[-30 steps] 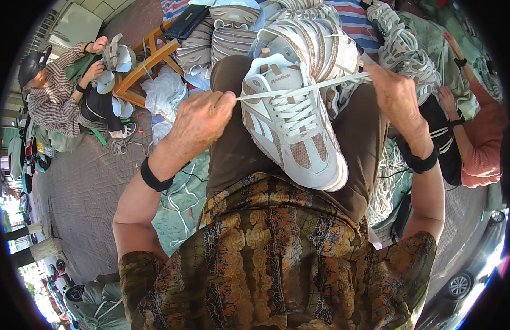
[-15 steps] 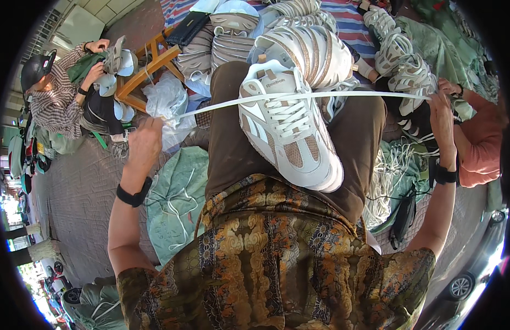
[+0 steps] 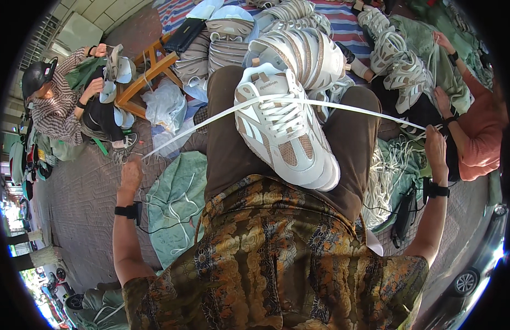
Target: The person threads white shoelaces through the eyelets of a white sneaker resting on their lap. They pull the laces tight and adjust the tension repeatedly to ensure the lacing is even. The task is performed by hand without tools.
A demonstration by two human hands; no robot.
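A white and beige sneaker (image 3: pixel 290 129) rests across my thighs, its toe pointing toward me. White shoelace (image 3: pixel 216 116) crisscrosses its eyelets, and the two long ends stretch out sideways from the upper part of the lacing. My left hand (image 3: pixel 132 173) is closed around one end, out to the left past a green sack. Far to the right, my right hand (image 3: pixel 435 147) grips the other end. Both ends look taut and slope down from the shoe to my hands. A stack of nested beige shoe uppers (image 3: pixel 299 55) lies just beyond the sneaker.
A green sack (image 3: pixel 175 206) lies left of my legs. To the right is a heap of white laces (image 3: pixel 389 176). A wooden stool (image 3: pixel 150 77) and a clear plastic bag (image 3: pixel 164 104) stand ahead left. Co-workers sit at both sides, the left one handling a shoe (image 3: pixel 113 69).
Both my hands have come down and nearer to me, so the lace ends now slope instead of running nearly level. The right co-worker's hands have moved apart, one raised.
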